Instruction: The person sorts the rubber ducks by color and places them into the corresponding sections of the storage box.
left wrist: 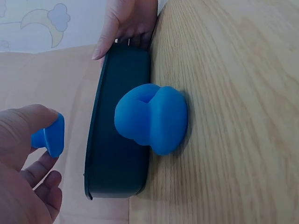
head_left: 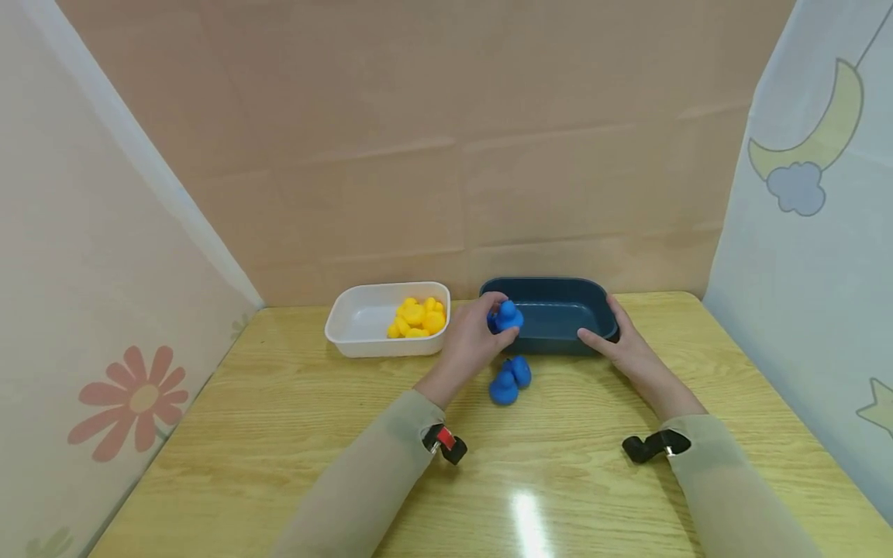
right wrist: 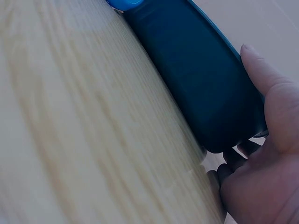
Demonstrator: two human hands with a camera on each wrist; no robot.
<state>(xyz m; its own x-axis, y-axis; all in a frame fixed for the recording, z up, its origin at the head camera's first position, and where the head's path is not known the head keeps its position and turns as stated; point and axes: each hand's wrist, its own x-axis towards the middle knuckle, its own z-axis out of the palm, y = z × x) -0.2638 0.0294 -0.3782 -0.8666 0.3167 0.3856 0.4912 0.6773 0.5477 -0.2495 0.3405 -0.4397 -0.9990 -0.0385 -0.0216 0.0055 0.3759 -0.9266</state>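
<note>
My left hand pinches a blue toy duck between thumb and fingers, above the left end of a dark teal bin. In the left wrist view, that duck is partly covered by the fingers. My right hand grips the bin's right end; in the right wrist view its thumb lies by the rim and its fingers curl at the end wall. Two more blue toy ducks, one nearer and one behind it, touch each other on the table before the bin.
Left of the teal bin stands a white bin with several yellow toys heaped at its right side. Both stand on a wooden table near a brown backdrop. Printed cloth walls flank the table.
</note>
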